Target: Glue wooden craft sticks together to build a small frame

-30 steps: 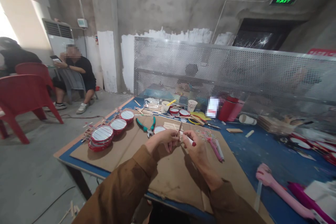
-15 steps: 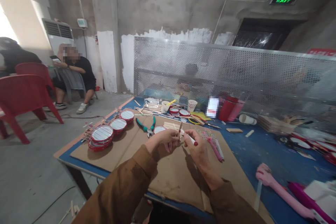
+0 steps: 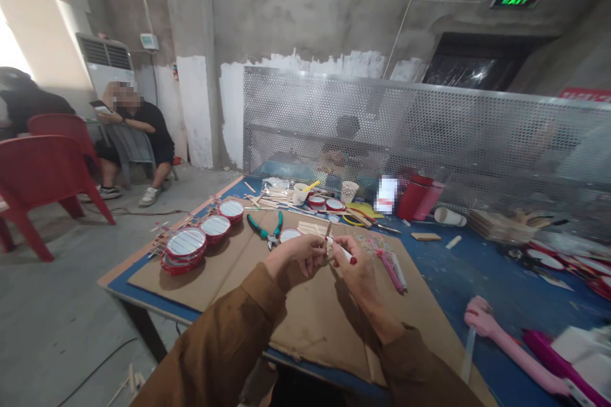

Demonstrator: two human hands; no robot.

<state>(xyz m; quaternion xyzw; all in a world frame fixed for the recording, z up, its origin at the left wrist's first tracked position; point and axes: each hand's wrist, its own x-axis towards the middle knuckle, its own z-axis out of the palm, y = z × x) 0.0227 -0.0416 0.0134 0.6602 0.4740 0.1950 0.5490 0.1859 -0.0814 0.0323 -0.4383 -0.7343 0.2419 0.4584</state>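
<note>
My left hand (image 3: pixel 305 255) is closed on a thin wooden stick (image 3: pixel 328 230), which points upward from the fingertips and looks reddish-brown. In my right hand (image 3: pixel 358 267) is a white marker pen (image 3: pixel 342 254) with a red end, its tip against or very near the stick. Both hands are over the cardboard sheet (image 3: pixel 310 331). Just beyond my left hand lies a round red-rimmed disc (image 3: pixel 290 234), partly hidden by that hand. Green-handled pliers (image 3: pixel 279 224) lie to its left. Pale wooden sticks (image 3: pixel 312 227) rest behind my hands.
Red-rimmed round pieces (image 3: pixel 186 243) stand stacked on the left. Pink and white pens (image 3: pixel 392 272) lie right of my hand. Paper cups (image 3: pixel 350 191), a phone (image 3: pixel 386 194) and a red bottle (image 3: pixel 414 197) line the back. A pink glue gun-like tool (image 3: pixel 510 350) lies front right.
My right hand and the marker have shifted slightly left, toward the stick. My left hand stays almost still.
</note>
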